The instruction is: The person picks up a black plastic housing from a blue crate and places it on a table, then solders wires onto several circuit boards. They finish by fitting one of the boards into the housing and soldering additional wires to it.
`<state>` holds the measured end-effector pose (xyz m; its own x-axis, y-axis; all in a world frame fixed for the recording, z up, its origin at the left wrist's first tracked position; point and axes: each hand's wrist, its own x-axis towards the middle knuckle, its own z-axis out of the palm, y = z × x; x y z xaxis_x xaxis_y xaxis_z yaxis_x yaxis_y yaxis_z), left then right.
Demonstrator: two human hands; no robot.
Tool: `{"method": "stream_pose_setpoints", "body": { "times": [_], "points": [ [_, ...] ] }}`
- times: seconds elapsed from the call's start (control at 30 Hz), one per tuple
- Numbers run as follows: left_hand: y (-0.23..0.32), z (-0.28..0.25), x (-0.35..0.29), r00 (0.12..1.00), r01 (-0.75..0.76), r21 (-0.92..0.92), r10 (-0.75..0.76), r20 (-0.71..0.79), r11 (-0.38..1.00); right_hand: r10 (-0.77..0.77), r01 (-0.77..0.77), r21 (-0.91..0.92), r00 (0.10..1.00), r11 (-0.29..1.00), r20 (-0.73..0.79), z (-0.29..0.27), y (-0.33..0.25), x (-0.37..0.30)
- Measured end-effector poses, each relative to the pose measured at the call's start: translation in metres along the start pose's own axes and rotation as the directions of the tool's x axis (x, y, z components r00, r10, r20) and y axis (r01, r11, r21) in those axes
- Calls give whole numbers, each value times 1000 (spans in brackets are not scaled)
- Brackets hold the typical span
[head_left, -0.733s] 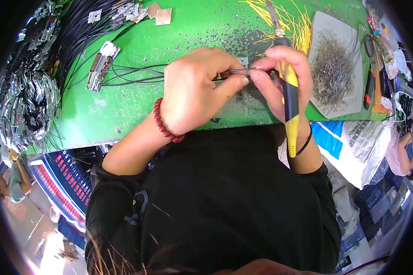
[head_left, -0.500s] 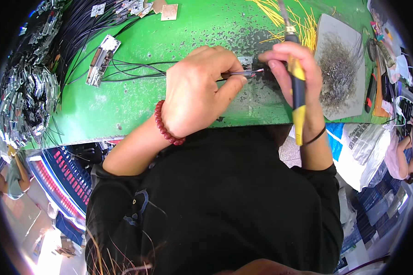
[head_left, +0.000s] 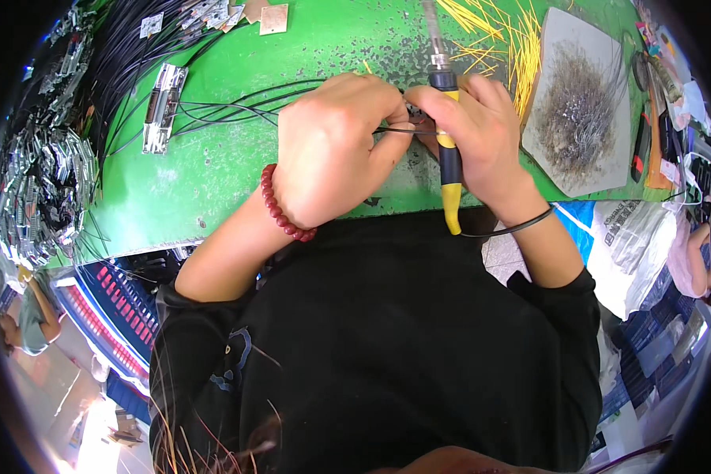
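Observation:
My left hand [head_left: 332, 150], with a red bead bracelet at its wrist, pinches thin black wires [head_left: 395, 129] between thumb and fingertips. These wires run left across the green table to a silver metal-and-board part [head_left: 163, 108]. My right hand [head_left: 486, 130] is closed around a black and yellow soldering iron [head_left: 450, 166], its metal end pointing away toward the table's far side. The right thumb and fingertips almost meet the left ones at the wire ends. Whether the right fingers also grip a wire is hidden.
Yellow wires [head_left: 525, 67] lie at the far right, beside a grey slab [head_left: 557, 31] heaped with dark solder debris [head_left: 581, 114]. Black cables [head_left: 130, 55] and piled silver parts [head_left: 47, 189] fill the left. A tan square [head_left: 274, 19] lies far back. The green table's near edge borders my body.
My right hand has moved left with the soldering iron, and its fingers have closed in beside my left fingertips. The pinkish wire tip and small silver piece seen before are now covered.

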<state>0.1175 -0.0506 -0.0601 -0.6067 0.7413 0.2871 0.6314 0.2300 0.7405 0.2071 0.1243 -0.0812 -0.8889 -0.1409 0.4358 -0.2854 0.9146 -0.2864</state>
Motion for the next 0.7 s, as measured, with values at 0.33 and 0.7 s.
{"method": "stream_pose_setpoints", "body": {
  "times": [0.33,0.7],
  "points": [
    [-12,17,2,993,-11,39,7,118,999,305,-249,380,948,891,-95,-14,1,-27],
    [-4,21,14,984,-102,83,88,157,991,820,-344,810,509,474,-264,-82,5,-130]
  ]
}}
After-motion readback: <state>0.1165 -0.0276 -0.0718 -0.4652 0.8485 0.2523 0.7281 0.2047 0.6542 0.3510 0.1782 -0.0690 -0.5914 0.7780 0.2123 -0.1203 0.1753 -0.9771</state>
